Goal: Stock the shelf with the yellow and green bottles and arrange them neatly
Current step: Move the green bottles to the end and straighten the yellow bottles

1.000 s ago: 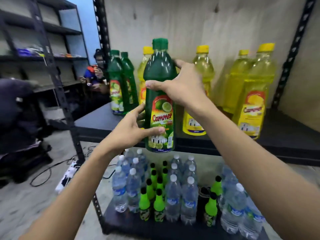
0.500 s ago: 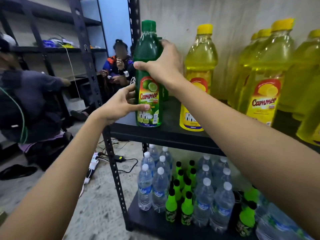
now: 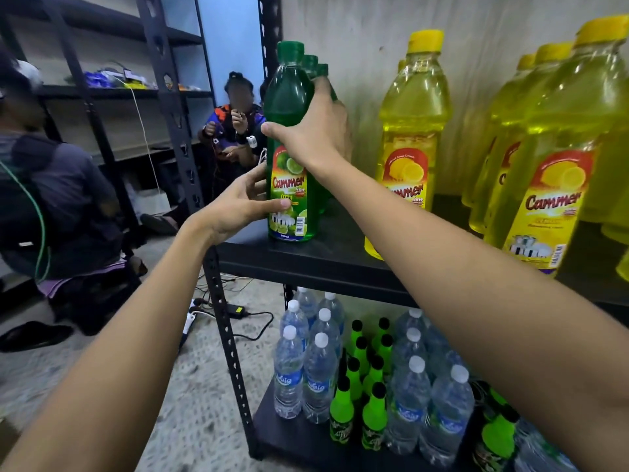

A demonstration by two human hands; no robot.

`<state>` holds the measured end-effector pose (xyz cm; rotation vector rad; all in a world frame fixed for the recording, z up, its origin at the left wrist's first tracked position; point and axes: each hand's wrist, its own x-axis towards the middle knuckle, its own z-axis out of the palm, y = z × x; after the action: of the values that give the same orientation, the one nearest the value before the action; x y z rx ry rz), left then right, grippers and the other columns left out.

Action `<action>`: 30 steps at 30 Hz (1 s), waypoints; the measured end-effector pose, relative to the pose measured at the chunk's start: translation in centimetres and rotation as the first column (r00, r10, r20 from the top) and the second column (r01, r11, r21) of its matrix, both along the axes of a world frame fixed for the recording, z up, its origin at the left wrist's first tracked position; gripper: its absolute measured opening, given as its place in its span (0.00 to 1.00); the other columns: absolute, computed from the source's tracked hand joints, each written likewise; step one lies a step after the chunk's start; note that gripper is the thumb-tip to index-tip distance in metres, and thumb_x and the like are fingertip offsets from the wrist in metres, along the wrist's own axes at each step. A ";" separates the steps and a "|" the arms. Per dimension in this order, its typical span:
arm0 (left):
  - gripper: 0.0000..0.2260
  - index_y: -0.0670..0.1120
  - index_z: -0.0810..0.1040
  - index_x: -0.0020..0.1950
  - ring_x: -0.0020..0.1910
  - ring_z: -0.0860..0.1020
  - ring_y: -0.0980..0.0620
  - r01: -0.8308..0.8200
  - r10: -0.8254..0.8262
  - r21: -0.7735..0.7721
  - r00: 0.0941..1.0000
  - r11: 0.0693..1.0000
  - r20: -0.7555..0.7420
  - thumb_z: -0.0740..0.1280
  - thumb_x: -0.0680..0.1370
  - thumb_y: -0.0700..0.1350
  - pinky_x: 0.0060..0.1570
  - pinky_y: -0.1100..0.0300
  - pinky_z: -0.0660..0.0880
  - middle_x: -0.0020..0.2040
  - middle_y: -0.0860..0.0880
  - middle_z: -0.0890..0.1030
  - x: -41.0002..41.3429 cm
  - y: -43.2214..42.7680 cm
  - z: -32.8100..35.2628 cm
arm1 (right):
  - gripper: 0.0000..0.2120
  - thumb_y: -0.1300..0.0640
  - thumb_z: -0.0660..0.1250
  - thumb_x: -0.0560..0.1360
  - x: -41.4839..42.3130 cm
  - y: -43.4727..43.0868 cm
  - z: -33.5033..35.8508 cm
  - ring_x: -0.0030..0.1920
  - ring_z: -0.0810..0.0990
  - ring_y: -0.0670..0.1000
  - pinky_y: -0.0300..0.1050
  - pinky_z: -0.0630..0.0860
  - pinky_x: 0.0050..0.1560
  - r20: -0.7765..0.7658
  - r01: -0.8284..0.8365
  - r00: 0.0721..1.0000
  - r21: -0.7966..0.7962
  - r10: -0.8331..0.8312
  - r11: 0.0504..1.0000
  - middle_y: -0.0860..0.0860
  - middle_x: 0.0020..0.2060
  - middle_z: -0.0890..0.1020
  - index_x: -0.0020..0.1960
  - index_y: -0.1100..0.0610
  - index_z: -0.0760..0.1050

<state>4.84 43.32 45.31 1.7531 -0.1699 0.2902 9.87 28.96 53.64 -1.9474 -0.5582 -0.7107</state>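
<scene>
A green Cammer bottle (image 3: pixel 287 100) stands upright near the front left corner of the dark shelf (image 3: pixel 326 258). My right hand (image 3: pixel 315 131) wraps its upper body. My left hand (image 3: pixel 238 206) holds its lower label, thumb across the front. Two more green bottles (image 3: pixel 320 68) stand in a line right behind it, mostly hidden. To the right stands a yellow Cammer bottle (image 3: pixel 410 144), and further right several more yellow bottles (image 3: pixel 551 165) in rows.
The shelf's black upright post (image 3: pixel 224 328) runs down at the left corner. The lower shelf holds several water bottles (image 3: pixel 320 376) and small green bottles (image 3: pixel 340 410). Two people (image 3: pixel 235 124) sit on the floor at left by cables and a power strip (image 3: pixel 190 321).
The green bottle has moved left and down onto the shelf, in front of the two other green bottles. Both hands stayed on it. The camera came closer and turned left.
</scene>
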 end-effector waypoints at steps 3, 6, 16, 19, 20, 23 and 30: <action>0.33 0.54 0.72 0.69 0.62 0.79 0.48 -0.123 0.121 0.048 0.992 0.991 0.037 0.79 0.68 0.40 0.58 0.54 0.78 0.63 0.46 0.79 -0.2 -1.0 -1.2 | 0.42 0.37 0.78 0.62 -0.3 -0.1 -0.3 0.58 0.80 0.58 0.49 0.80 0.50 0.005 0.009 1.000 -0.014 -0.008 1.000 0.54 0.60 0.78 0.68 0.52 0.65; 0.34 0.52 0.71 0.67 0.59 0.80 0.52 -0.224 0.217 0.160 0.974 0.961 0.057 0.81 0.65 0.43 0.57 0.57 0.79 0.60 0.50 0.80 -0.6 -2.1 -2.2 | 0.43 0.38 0.78 0.63 -0.8 -0.3 -0.3 0.58 0.79 0.58 0.49 0.77 0.48 -0.031 -0.008 0.999 -0.015 0.007 1.000 0.55 0.60 0.78 0.70 0.52 0.63; 0.31 0.53 0.69 0.71 0.56 0.75 0.55 -0.769 0.582 0.177 0.592 0.614 0.557 0.75 0.71 0.42 0.56 0.57 0.75 0.60 0.50 0.72 -6.1 -12.8 -2.2 | 0.29 0.47 0.79 0.65 -6.6 -13.1 -2.4 0.56 0.80 0.48 0.45 0.77 0.56 -0.175 -0.210 0.966 -0.111 0.189 0.971 0.48 0.55 0.82 0.64 0.49 0.76; 0.20 0.54 0.77 0.62 0.45 0.78 0.56 -0.649 0.423 0.180 0.655 0.739 0.626 0.73 0.72 0.40 0.41 0.61 0.78 0.52 0.53 0.74 -6.7 -19.9 -1.2 | 0.15 0.49 0.79 0.66 -8.2 -20.8 -2.5 0.42 0.83 0.45 0.44 0.80 0.45 -0.162 -0.198 0.968 -0.029 0.191 0.980 0.46 0.42 0.85 0.51 0.48 0.82; 0.18 0.53 0.78 0.60 0.43 0.79 0.57 -0.591 0.367 0.192 0.689 0.783 0.625 0.73 0.72 0.40 0.39 0.62 0.77 0.51 0.54 0.75 -6.5 -22.3 -0.9 | 0.12 0.51 0.78 0.67 -8.3 -23.4 -2.4 0.39 0.84 0.45 0.45 0.81 0.43 -0.148 -0.161 0.976 0.003 0.159 0.987 0.47 0.40 0.85 0.49 0.49 0.82; 0.12 0.51 0.81 0.54 0.39 0.80 0.56 -0.447 0.211 0.235 0.743 0.863 0.635 0.72 0.73 0.39 0.38 0.64 0.76 0.46 0.54 0.79 -5.8 -29.5 -0.1 | 0.07 0.56 0.76 0.69 -8.4 -31.2 -1.9 0.36 0.85 0.47 0.46 0.81 0.39 -0.109 -0.012 0.994 0.109 0.024 0.994 0.48 0.37 0.85 0.46 0.52 0.82; 0.09 0.54 0.81 0.50 0.39 0.80 0.59 -0.183 -0.051 0.351 0.825 0.918 0.563 0.71 0.72 0.42 0.45 0.56 0.79 0.44 0.57 0.82 -2.7 -43.4 -0.5 | 0.02 0.57 0.73 0.69 -6.4 -43.9 -1.4 0.33 0.83 0.48 0.50 0.82 0.41 -0.094 0.259 0.965 0.219 -0.243 0.941 0.46 0.31 0.82 0.41 0.51 0.81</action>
<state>2.15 -0.12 44.86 2.0290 -0.6346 0.8834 3.44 -14.92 52.27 -1.8327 -0.1766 -0.8284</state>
